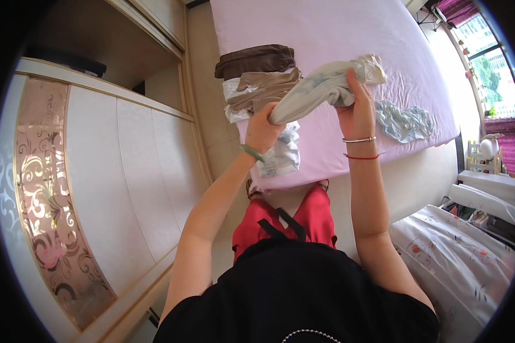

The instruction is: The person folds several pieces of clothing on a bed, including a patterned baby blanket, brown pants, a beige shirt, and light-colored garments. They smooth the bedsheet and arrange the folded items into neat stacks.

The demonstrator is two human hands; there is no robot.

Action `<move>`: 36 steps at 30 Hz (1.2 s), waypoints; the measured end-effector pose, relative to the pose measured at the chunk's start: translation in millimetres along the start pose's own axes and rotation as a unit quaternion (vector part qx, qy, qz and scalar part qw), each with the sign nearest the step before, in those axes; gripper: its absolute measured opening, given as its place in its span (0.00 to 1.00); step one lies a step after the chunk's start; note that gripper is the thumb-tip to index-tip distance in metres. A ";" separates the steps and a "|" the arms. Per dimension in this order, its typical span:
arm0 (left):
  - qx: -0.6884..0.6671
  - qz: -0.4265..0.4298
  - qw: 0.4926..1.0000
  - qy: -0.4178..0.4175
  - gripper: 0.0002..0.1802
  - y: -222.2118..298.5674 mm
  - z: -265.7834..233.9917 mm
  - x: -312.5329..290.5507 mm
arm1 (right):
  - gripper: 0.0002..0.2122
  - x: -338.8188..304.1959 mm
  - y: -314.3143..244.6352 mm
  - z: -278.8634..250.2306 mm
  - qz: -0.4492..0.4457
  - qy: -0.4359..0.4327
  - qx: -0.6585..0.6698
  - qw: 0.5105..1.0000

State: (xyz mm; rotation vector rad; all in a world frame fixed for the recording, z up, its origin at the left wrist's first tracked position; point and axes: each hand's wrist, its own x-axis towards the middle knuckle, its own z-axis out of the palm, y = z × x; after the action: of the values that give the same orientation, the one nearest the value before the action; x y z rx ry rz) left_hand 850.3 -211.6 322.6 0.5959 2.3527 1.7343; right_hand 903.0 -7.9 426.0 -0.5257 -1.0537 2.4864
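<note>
A long pale garment (pixel 320 83) is stretched in the air over the bed, bunched lengthwise; its exact kind does not show. My left hand (pixel 263 130) is closed around its left end. My right hand (pixel 357 106) grips it further along, thumb up, with the bunched right end drooping past the fingers. Under and beside my left hand, a row of folded clothes lies along the bed's left side: a dark brown one (pixel 254 60), a tan one (pixel 272 84) and a white one (pixel 285 153). Right of my right hand lies a crumpled pale mint garment (pixel 405 122).
The bed has a pink sheet (pixel 326 28). A wardrobe with white sliding doors (pixel 131 160) and an open upper shelf stands on the left. At the right are a window (pixel 492 68), a small white rack (pixel 480 154) and a flower-patterned white cloth cover (pixel 452 257).
</note>
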 end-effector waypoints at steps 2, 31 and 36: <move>-0.028 -0.015 0.999 0.026 0.24 -8.2 -28.5 1.8 | 0.13 -7.7 16.4 23.3 0.018 -0.015 0.044 0.999; -0.685 -0.220 0.646 0.254 0.34 -146.2 -262.4 300.8 | 0.12 247.8 108.5 91.5 0.032 0.085 0.054 0.994; -0.663 -0.244 0.661 0.253 0.32 -241.7 -301.5 390.7 | 0.13 380.2 193.9 109.0 0.064 0.110 0.013 0.992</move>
State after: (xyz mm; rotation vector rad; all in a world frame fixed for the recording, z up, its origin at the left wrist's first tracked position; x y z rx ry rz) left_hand 334.9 -378.8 231.4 -0.7539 0.5953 2.7218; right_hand 486.6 -12.9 282.3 -0.8626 -0.9264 2.4760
